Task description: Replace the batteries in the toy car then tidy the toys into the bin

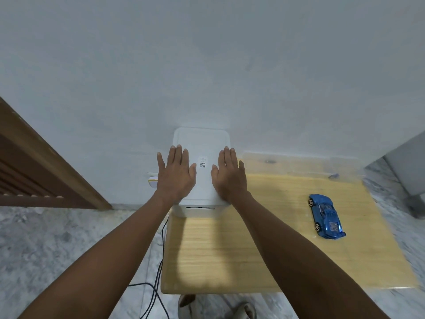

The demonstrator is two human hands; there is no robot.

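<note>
Head view shows your left hand and right hand lying flat, fingers straight, on the lid of the white bin. You hold nothing. That bin sits at the back of the wooden table, by the wall. Your blue toy car rests on the table, well off to the right.

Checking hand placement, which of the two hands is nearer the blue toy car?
The right hand, flat on the white bin's lid; the blue toy car lies to its right, while the left hand sits farther away.
</note>
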